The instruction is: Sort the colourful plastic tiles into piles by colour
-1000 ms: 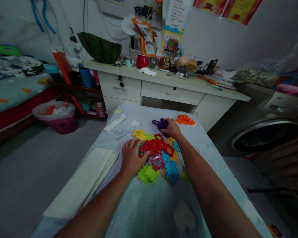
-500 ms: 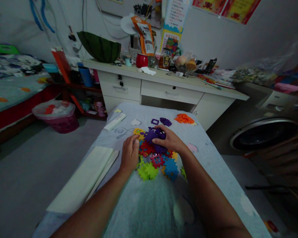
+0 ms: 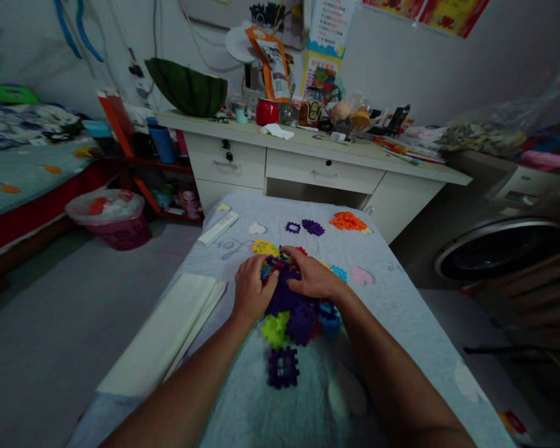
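Head view, forward and down, as I follow it from my remote station. The toy pieces lie in a loose heap at the middle of the cloth-covered table point(image 3: 389, 289), with both hands over it. My left hand point(image 3: 252, 287) rests at the heap's left edge, thumb and fingers bent about some small pieces; I cannot tell whether they grip. My right hand point(image 3: 315, 277) is laid over the purple interlocking pieces point(image 3: 301, 322) on top, its fingers curled onto them; whether they grasp one, I cannot tell.

Around the heap I note a lime-green gear-edged piece point(image 3: 275, 330) at the near left, a blue piece point(image 3: 331, 326) at the near right and a yellow piece point(image 3: 264, 247) at the far left. A purple window piece point(image 3: 282, 368) lies apart on the near side, slightly blurred. Beyond the hands are a purple open frame point(image 3: 288, 226), a purple cluster point(image 3: 313, 228) just beside it and, farther right, an orange pile point(image 3: 348, 221). A white oblong box point(image 3: 218, 229) lies at the far left of the table.
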A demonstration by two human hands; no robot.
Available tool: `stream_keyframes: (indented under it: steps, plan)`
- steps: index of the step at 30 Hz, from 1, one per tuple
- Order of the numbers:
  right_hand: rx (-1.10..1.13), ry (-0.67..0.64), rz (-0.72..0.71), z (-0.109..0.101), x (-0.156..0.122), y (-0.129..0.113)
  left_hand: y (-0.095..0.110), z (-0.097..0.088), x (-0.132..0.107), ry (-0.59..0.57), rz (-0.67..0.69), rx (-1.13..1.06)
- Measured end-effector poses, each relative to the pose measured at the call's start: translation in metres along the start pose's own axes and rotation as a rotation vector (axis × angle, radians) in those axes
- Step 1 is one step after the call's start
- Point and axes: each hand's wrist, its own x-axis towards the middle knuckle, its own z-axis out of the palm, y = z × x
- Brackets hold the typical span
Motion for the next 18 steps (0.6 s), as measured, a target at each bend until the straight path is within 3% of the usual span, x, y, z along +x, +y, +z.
stream_keyframes:
  steps: [6, 14, 18]
  plan:
    - [-0.224, -0.084, -0.074, 0.004, 0.001, 0.006, -0.002, 0.000, 0.000, 0.006, -0.004, 0.004]
    - [-0.371, -0.077, 0.123, -0.012, -0.003, 0.041, 0.001, -0.004, 0.001, 0.003, 0.018, 0.015]
    - [-0.447, 0.020, 0.235, -0.025, -0.009, 0.043, 0.005, -0.008, -0.001, -0.017, 0.068, 0.100]
